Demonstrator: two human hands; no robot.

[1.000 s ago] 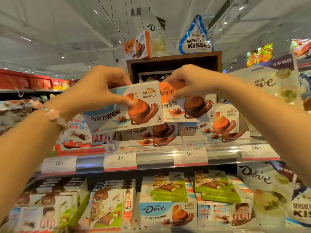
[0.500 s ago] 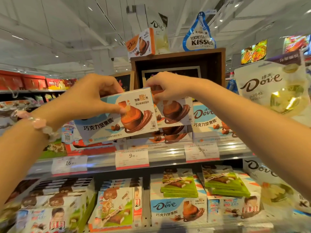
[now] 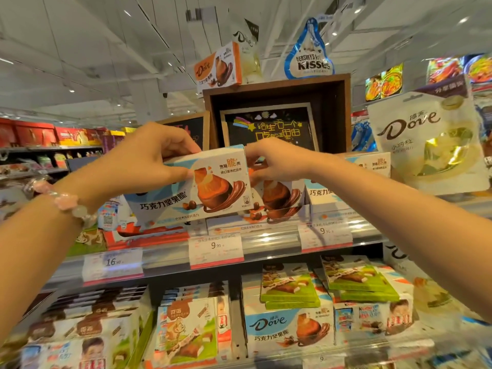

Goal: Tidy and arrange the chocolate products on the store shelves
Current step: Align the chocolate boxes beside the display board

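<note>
The left hand [image 3: 149,161] grips a chocolate box [image 3: 191,187] (tilted) above the shelf [image 3: 165,259]; the right hand [image 3: 277,161] pinches its top right corner.

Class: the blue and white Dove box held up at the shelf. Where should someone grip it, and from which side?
Grip the Dove box by its short ends, top edge to front face, coming from the aisle side. It is flat and wide, and the left hand holds one end that way.

"Dove" pouch [image 3: 426,139], "KISSES" sign [image 3: 310,59]
</note>
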